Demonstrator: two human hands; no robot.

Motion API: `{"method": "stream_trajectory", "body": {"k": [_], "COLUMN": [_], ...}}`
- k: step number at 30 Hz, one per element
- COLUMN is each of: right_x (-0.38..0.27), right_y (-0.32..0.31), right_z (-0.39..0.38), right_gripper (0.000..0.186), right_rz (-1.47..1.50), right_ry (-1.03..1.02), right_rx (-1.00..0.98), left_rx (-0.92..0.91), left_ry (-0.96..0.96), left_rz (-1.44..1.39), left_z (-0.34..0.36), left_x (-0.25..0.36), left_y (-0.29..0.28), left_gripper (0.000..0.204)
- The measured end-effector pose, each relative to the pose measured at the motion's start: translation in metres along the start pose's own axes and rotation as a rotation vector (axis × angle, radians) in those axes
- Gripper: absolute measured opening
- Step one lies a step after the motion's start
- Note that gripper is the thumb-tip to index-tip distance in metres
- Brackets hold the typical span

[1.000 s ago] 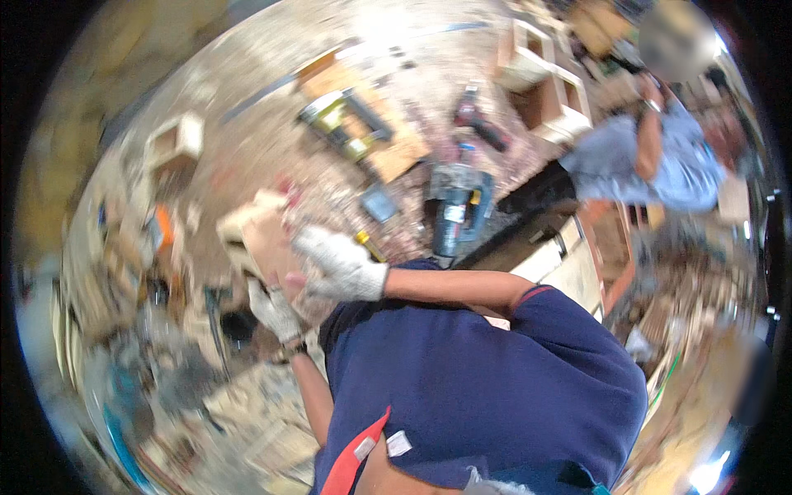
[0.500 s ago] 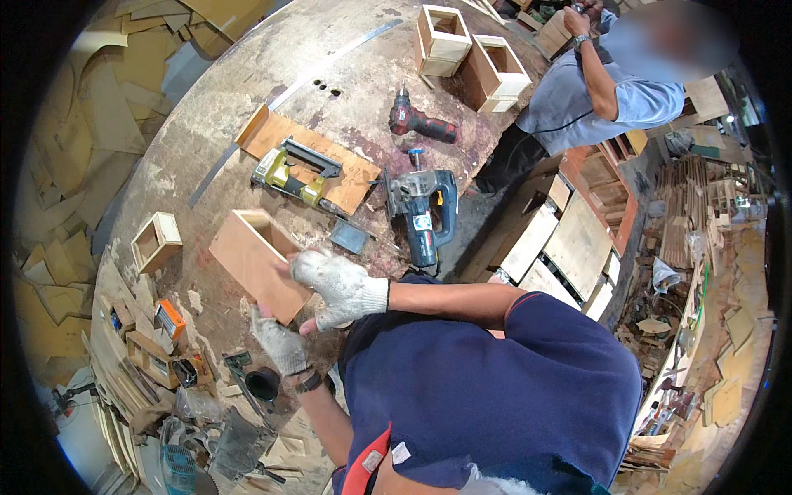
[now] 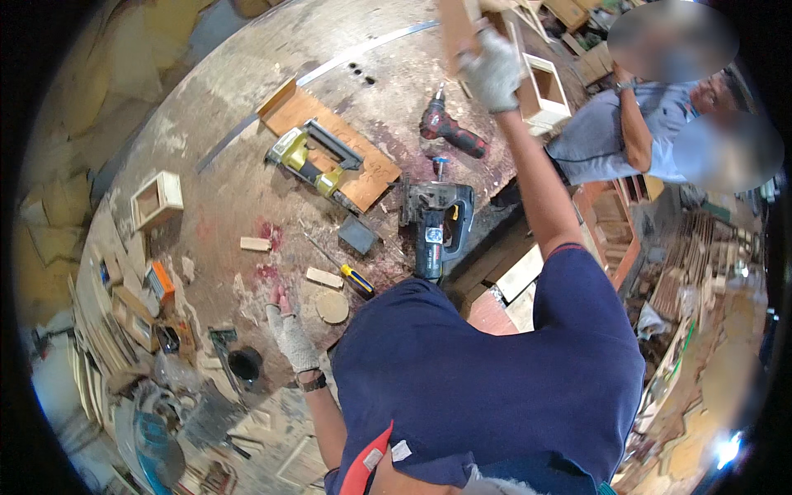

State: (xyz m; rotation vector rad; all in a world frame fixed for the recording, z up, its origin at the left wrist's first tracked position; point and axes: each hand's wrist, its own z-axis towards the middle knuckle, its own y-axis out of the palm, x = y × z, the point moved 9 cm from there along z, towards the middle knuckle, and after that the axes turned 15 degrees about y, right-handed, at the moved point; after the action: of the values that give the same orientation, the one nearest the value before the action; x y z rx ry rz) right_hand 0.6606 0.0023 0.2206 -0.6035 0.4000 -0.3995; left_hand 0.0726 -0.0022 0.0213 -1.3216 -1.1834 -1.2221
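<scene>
My right hand [image 3: 492, 70] in a white knit glove reaches to the far end of the worktable [image 3: 214, 115], gripping a plywood box [image 3: 454, 25] beside other small wooden boxes [image 3: 542, 91]. My left hand [image 3: 289, 326], also gloved, has its fingers stretched out on the near tabletop, holding nothing, beside a round wood disc [image 3: 332, 307] and a small wood block [image 3: 325, 276]. A yellow-and-black screwdriver [image 3: 355, 276] lies just beyond them.
A nail gun [image 3: 305, 161] on a plywood board [image 3: 371, 177], a red-and-black drill [image 3: 454, 132] and a jigsaw [image 3: 433, 231] lie mid-table. A small wooden box [image 3: 157, 198] sits left. A person in a light-blue shirt [image 3: 594, 132] stands at the right.
My right hand has carried the plywood box from the near table up to the far end. My left hand has let go and stays low, uncovering small blocks, the disc and screwdriver.
</scene>
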Motion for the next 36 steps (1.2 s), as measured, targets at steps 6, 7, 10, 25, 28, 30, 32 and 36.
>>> {"method": "stream_trajectory", "body": {"k": [6, 7, 10, 25, 28, 30, 32, 36], "right_x": [0.186, 0.213, 0.203, -0.328, -0.354, -0.378, -0.411, -0.461], "right_y": [0.143, 0.176, 0.171, 0.054, 0.065, 0.088, 0.122, 0.156], "right_z": [0.091, 0.081, 0.083, -0.419, -0.406, -0.393, -0.378, -0.375], "right_gripper": [0.042, 0.051, 0.068, 0.049, 0.049, 0.049, 0.049, 0.049], "right_rz": [-0.429, -0.489, -0.684, 0.197, 0.26, 0.32, 0.327, 0.238], "right_ry": [0.229, 0.344, 0.414, -0.492, -0.451, -0.391, -0.345, -0.474], "right_rx": [-0.185, -0.504, -0.336, -1.387, -1.281, -1.244, -1.207, -1.108], "left_rx": [-0.052, -0.05, -0.054, -0.621, -0.3, -0.063, 0.059, 0.232], "left_ry": [-0.072, -0.056, -0.047, 0.263, 0.15, -0.047, -0.101, -0.174], "left_rz": [0.327, 0.288, 0.42, 1.314, 1.144, 0.843, 0.273, -0.868], "left_z": [-0.044, -0.048, -0.06, -0.056, -0.051, -0.055, -0.059, -0.083], "left_x": [-0.022, -0.023, -0.026, -0.072, -0.07, -0.085, -0.103, -0.125], "left_y": [-0.034, -0.031, -0.027, 0.017, -0.021, -0.054, -0.07, -0.079], "left_gripper": [0.047, 0.046, 0.05, 0.094, 0.094, 0.093, 0.082, 0.07]}}
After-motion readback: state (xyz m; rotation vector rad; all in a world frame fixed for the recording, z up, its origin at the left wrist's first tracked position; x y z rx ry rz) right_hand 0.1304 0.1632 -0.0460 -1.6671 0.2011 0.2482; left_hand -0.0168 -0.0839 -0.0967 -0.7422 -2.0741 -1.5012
